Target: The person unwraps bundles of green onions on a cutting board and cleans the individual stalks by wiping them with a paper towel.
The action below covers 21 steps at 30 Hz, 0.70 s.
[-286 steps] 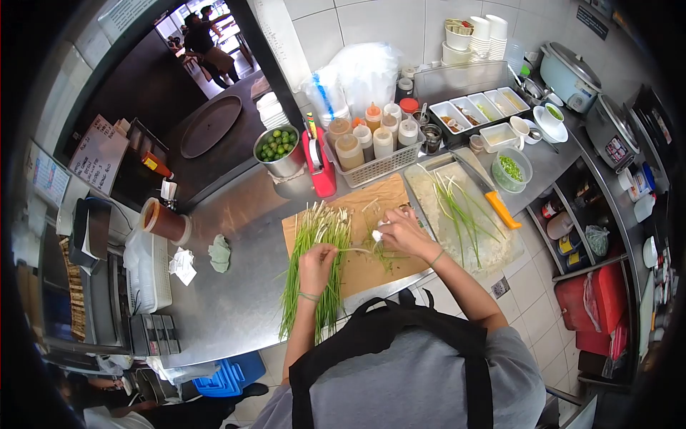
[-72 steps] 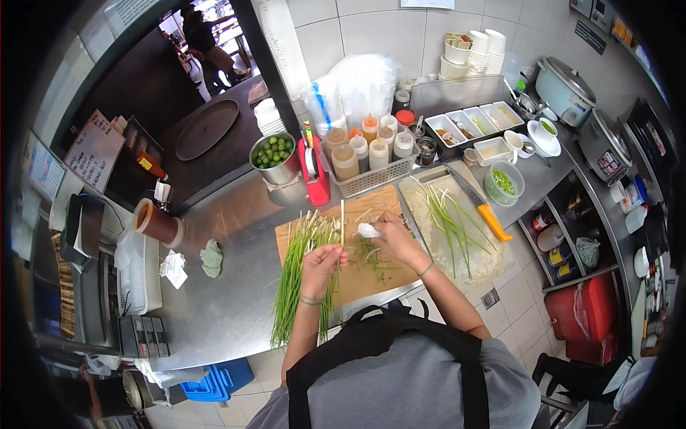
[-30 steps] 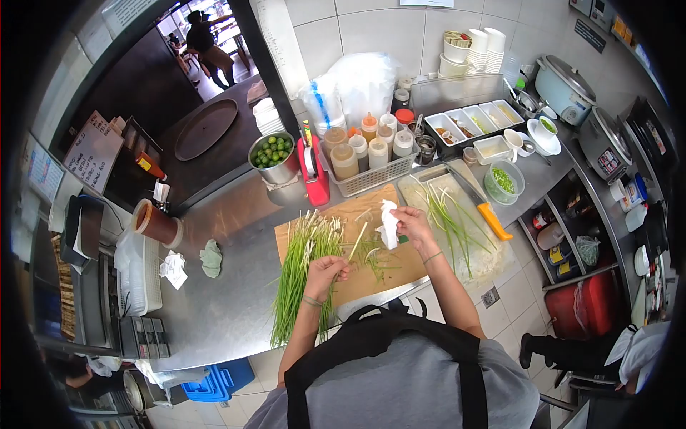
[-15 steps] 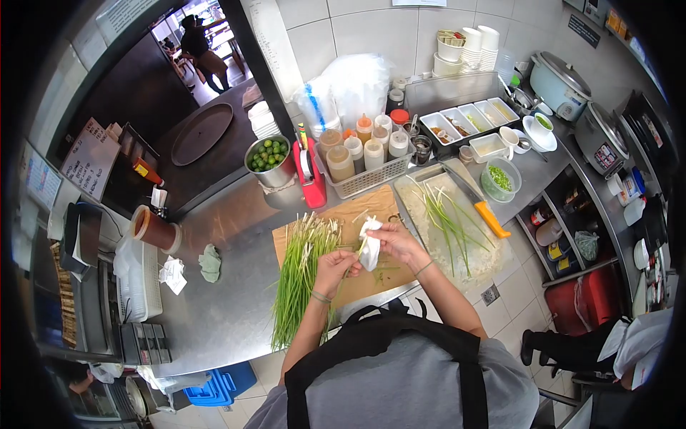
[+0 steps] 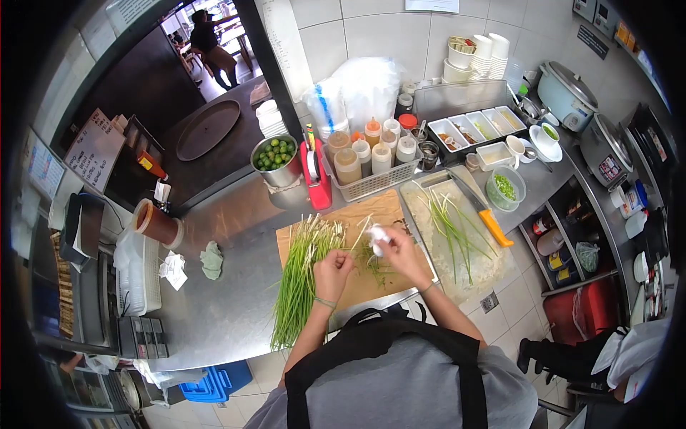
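My left hand [image 5: 334, 273] pinches a spring onion [image 5: 362, 232], whose pale end points up and to the right. My right hand [image 5: 401, 255] is closed on a crumpled white paper towel [image 5: 376, 236], just right of that stalk. A thick bunch of spring onions [image 5: 300, 275] lies beside my left hand, green ends toward me. Beneath both hands is brown paper [image 5: 389, 206] with small green scraps on it. On the cutting board [image 5: 482, 266] to the right lie several loose spring onions [image 5: 451, 232] and a knife with an orange handle [image 5: 494, 229].
Behind stand a basket of sauce bottles [image 5: 368, 184], a red tape dispenser [image 5: 314, 182] and a pot of limes [image 5: 274, 166]. Chopped greens fill a clear tub [image 5: 506, 187] at right. A crumpled green cloth [image 5: 211, 261] lies left. A person [image 5: 607, 350] stands at lower right.
My right hand with the paper towel has moved slightly away from my left hand, and the towel looks more bunched up. The spring onion's pale end now shows bare between the hands.
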Motion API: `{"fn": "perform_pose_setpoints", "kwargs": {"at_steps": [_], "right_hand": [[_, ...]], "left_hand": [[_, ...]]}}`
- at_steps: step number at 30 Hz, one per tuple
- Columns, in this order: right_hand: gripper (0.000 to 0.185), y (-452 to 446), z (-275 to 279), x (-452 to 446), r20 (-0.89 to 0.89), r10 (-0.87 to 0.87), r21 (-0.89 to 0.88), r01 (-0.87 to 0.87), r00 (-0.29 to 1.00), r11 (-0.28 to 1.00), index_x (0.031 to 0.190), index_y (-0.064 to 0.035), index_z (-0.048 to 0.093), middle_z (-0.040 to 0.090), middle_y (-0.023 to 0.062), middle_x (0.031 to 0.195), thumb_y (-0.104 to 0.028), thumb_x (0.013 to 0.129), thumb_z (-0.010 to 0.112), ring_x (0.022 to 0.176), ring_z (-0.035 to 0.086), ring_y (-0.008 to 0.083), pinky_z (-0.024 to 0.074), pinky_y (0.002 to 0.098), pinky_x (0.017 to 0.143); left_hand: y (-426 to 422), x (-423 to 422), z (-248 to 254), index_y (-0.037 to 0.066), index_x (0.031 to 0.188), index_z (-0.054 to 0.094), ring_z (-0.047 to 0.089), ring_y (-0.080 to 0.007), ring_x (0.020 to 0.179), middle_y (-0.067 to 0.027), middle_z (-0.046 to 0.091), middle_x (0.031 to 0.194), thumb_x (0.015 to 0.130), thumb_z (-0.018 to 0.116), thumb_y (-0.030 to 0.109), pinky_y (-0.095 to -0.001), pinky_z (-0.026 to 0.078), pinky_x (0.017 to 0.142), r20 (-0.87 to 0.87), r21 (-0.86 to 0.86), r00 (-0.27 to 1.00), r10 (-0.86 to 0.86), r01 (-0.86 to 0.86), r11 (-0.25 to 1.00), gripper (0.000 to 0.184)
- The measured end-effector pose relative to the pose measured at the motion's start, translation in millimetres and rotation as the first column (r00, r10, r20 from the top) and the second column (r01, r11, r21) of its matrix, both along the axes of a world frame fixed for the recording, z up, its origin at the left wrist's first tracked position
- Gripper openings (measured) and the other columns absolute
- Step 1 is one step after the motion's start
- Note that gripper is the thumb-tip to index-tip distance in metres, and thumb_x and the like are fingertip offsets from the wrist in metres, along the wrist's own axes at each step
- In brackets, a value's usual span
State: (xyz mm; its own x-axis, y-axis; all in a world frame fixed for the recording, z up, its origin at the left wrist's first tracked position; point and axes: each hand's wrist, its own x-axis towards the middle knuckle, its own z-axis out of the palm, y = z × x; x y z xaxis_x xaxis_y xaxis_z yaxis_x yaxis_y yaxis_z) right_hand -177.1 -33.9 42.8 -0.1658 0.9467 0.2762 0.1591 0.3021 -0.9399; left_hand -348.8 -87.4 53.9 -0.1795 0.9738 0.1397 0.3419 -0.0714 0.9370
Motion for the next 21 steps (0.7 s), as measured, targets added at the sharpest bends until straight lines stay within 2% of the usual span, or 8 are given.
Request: {"fn": "perform_pose_setpoints", "kwargs": {"at_steps": [1, 3, 7, 13, 17, 18, 20, 21], "right_hand": [[0.027, -3, 7, -5, 0.122, 0.02, 0.168, -0.04, 0.992, 0.985, 0.103, -0.0058, 0.06, 0.051, 0.0034, 0.078, -0.004, 0.076, 0.059, 0.071, 0.051, 0.0172, 0.0419, 0.0263, 0.059], [0.033, -16, 26, -13, 0.356, -0.01, 0.459, -0.166, 0.934, 0.873, 0.104, -0.0073, 0.061, 0.045, 0.0063, 0.076, -0.002, 0.072, 0.06, 0.074, 0.05, 0.0209, 0.0406, 0.029, 0.06], [0.028, -4, 10, -8, 0.514, -0.137, 0.524, -0.183, 0.847, 0.832, 0.093, -0.0095, 0.063, 0.043, 0.0086, 0.076, -0.002, 0.066, 0.061, 0.076, 0.048, 0.025, 0.041, 0.0342, 0.062], [0.021, 14, 18, 9, 0.622, -0.236, 0.567, -0.221, 0.747, 0.794, 0.086, -0.0094, 0.061, 0.047, 0.0085, 0.081, -0.006, 0.068, 0.053, 0.08, 0.049, 0.0255, 0.0431, 0.0345, 0.067], [0.023, 40, -3, 26, 0.556, -0.359, 0.53, 0.013, 0.75, 0.848, 0.087, -0.0092, 0.062, 0.047, 0.0091, 0.081, -0.003, 0.066, 0.055, 0.083, 0.049, 0.0275, 0.0429, 0.0351, 0.068], [0.018, 42, -6, 27, 0.453, -0.359, 0.484, 0.112, 0.816, 0.868, 0.085, -0.0065, 0.063, 0.053, 0.0078, 0.079, -0.005, 0.067, 0.061, 0.078, 0.053, 0.0227, 0.0433, 0.0321, 0.064], [0.015, 41, -18, 26, 0.199, -0.051, -0.085, 0.069, 0.979, 0.994, 0.084, -0.0048, 0.063, 0.057, 0.0054, 0.08, -0.01, 0.07, 0.065, 0.074, 0.054, 0.0175, 0.043, 0.0292, 0.061], [0.015, 38, -22, 25, 0.004, 0.039, -0.355, -0.036, 0.999, 0.934, 0.083, -0.0039, 0.063, 0.059, 0.0042, 0.08, -0.013, 0.071, 0.067, 0.072, 0.055, 0.0148, 0.0429, 0.0277, 0.06]], "left_hand": [[0, 3, 2, -0.004, 0.076, 0.058, 0.058, -0.0093, 0.056, -0.0076, 0.062, 0.063, 0.079, 0.057, 0.002, -0.0223, 0.049, 0.054, -0.164, 0.064, 0.986, 0.017, -0.007, 0.998, 0.007], [0, 8, 8, -0.005, 0.075, 0.058, 0.059, -0.0082, 0.056, -0.0073, 0.061, 0.061, 0.078, 0.058, 0.002, -0.0217, 0.049, 0.054, -0.223, 0.059, 0.975, -0.016, 0.03, 0.998, 0.007], [0, 6, 1, -0.003, 0.075, 0.059, 0.062, -0.0149, 0.055, -0.0117, 0.062, 0.061, 0.074, 0.061, 0.004, -0.0253, 0.048, 0.053, -0.097, -0.017, 0.993, -0.061, 0.06, 0.998, 0.007], [-8, -8, 1, -0.004, 0.076, 0.059, 0.059, -0.0087, 0.057, -0.0066, 0.062, 0.063, 0.078, 0.058, 0.002, -0.0208, 0.05, 0.054, -0.035, -0.09, 0.994, -0.101, 0.098, 0.991, 0.007], [-16, -18, 2, -0.003, 0.077, 0.061, 0.061, -0.0106, 0.057, -0.0086, 0.063, 0.063, 0.075, 0.059, 0.004, -0.0222, 0.049, 0.054, 0.04, -0.12, 0.999, -0.028, 0.033, 0.992, 0.007], [-17, -19, 6, -0.003, 0.077, 0.061, 0.061, -0.0106, 0.057, -0.0083, 0.063, 0.063, 0.075, 0.059, 0.004, -0.0222, 0.049, 0.055, 0.034, -0.115, 0.999, -0.009, 0.013, 0.993, 0.007], [-17, -19, 10, -0.003, 0.079, 0.06, 0.061, -0.0108, 0.058, -0.0081, 0.063, 0.064, 0.076, 0.059, 0.004, -0.0223, 0.049, 0.055, 0.053, -0.102, 0.999, 0.013, -0.008, 0.995, 0.008], [-15, -17, 11, -0.004, 0.079, 0.06, 0.062, -0.011, 0.058, -0.0082, 0.063, 0.065, 0.076, 0.059, 0.004, -0.0224, 0.049, 0.055, 0.077, -0.093, 0.997, 0.013, -0.006, 0.996, 0.008]]}}
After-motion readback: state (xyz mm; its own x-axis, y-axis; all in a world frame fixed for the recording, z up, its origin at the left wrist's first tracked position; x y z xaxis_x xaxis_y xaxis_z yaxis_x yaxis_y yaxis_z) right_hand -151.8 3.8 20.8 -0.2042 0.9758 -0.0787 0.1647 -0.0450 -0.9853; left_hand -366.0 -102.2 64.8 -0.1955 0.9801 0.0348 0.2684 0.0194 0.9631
